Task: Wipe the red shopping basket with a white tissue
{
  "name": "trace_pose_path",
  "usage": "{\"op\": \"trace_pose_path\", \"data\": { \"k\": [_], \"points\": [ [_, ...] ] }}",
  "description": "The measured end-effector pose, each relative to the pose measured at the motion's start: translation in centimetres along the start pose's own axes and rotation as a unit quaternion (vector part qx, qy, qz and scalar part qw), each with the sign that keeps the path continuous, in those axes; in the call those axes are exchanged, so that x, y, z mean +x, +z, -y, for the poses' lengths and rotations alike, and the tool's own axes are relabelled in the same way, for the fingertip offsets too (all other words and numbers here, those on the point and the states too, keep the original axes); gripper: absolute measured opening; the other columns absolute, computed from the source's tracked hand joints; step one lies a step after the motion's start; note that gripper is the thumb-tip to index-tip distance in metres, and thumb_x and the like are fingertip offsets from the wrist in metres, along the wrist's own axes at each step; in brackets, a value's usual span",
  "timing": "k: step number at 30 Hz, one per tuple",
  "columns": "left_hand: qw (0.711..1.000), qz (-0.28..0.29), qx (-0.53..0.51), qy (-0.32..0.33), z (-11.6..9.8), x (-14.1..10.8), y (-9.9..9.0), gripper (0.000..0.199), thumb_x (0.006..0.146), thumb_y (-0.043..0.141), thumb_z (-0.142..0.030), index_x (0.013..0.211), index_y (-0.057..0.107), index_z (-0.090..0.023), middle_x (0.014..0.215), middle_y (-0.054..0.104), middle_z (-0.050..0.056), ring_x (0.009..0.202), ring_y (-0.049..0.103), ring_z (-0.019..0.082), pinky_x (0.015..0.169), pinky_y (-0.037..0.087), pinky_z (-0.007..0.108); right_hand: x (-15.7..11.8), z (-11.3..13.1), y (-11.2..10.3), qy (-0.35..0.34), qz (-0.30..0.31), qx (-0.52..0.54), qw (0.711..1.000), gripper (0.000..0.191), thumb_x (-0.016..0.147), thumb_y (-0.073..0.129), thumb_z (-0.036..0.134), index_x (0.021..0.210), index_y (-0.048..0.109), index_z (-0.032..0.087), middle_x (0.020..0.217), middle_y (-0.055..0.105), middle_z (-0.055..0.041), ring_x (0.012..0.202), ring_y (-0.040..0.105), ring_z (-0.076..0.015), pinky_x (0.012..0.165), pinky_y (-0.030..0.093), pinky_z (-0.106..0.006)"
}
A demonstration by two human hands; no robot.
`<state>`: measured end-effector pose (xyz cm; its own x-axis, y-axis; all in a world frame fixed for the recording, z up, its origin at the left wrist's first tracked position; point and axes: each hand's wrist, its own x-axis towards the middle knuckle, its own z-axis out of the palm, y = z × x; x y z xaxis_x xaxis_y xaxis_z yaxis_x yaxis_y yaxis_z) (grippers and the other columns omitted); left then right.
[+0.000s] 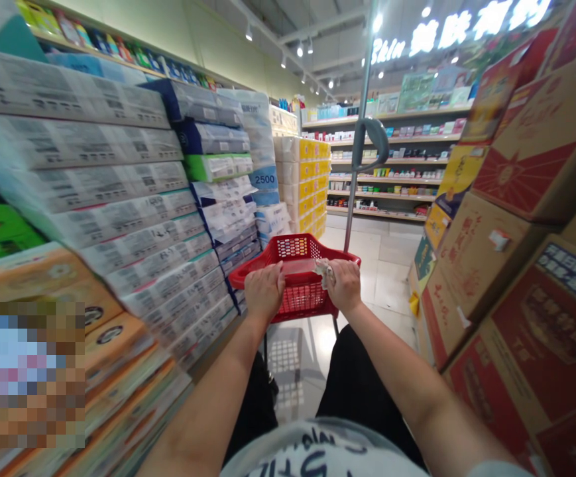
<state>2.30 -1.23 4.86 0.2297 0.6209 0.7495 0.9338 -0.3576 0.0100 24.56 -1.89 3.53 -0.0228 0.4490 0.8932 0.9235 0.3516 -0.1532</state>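
A red plastic shopping cart [307,301] stands right in front of me, its handle bar toward my body. My left hand [264,291] is wrapped round the left part of that handle. Round the right part of it my right hand [345,283] is closed, with a crumpled whitish tissue or cloth [325,273] showing between thumb and fingers. A metal pole [358,179] with a grey loop-shaped grip [377,144] rises at the cart's right side. What lies deep inside the basket I cannot make out.
Tall stacks of wrapped paper packs [123,172] line the left side, with yellow-and-white packs [312,175] farther on. Piled cardboard cartons [491,252] border the right. A tiled aisle floor [372,265] runs ahead to shelves of small goods [392,159].
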Motion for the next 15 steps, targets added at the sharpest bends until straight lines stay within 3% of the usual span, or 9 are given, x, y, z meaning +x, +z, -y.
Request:
{"op": "trace_pose_path", "data": {
  "k": [3,5,8,12,15],
  "points": [
    [1.0,-0.004,0.005,-0.002,-0.1,0.0,0.0,0.041,0.098,0.033,-0.036,0.13,0.056,-0.022,0.121,0.066,0.007,0.106,0.059,0.024,0.094,0.036,0.042,2.1,0.0,0.0,0.066,0.081,-0.043,0.994,0.032,0.096,0.043,0.034,0.076,0.063,0.018,0.076,0.067,-0.006,0.074,0.058,-0.0196,0.077,0.035,-0.031],
    [1.0,-0.006,0.005,-0.002,-0.1,0.0,0.0,0.041,0.098,0.033,-0.035,0.13,0.055,-0.022,0.121,0.066,0.007,0.106,0.059,0.024,0.094,0.035,0.042,3.0,0.0,0.1,0.086,0.103,-0.063,0.989,0.036,0.096,0.044,0.038,0.072,0.061,0.017,0.071,0.066,-0.0056,0.068,0.056,-0.0185,0.073,0.034,-0.031],
    [1.0,-0.007,0.004,0.002,-0.1,-0.1,0.1,0.041,0.098,0.033,-0.036,0.13,0.056,-0.022,0.121,0.066,0.006,0.106,0.059,0.024,0.094,0.036,0.042,1.9,0.0,0.3,0.042,0.059,-0.041,0.997,0.032,0.097,0.042,0.035,0.083,0.065,0.017,0.077,0.067,-0.0066,0.076,0.057,-0.02,0.079,0.034,-0.033],
    [1.0,-0.008,0.005,0.002,0.1,0.0,0.1,0.041,0.099,0.033,-0.035,0.13,0.056,-0.021,0.12,0.067,0.007,0.105,0.06,0.024,0.093,0.036,0.042,-0.6,0.0,0.5,-0.025,-0.017,0.012,0.999,0.031,0.095,0.04,0.029,0.113,0.062,0.016,0.108,0.066,-0.0102,0.104,0.054,-0.0241,0.095,0.032,-0.037],
    [1.0,-0.01,0.006,0.0,0.0,0.0,0.1,0.04,0.098,0.033,-0.035,0.129,0.056,-0.022,0.12,0.067,0.006,0.105,0.059,0.024,0.093,0.035,0.042,0.6,0.2,0.3,0.028,0.029,-0.01,0.999,0.027,0.095,0.042,0.03,0.097,0.065,0.016,0.094,0.067,-0.0093,0.091,0.056,-0.0228,0.087,0.034,-0.035]
  ]
}}
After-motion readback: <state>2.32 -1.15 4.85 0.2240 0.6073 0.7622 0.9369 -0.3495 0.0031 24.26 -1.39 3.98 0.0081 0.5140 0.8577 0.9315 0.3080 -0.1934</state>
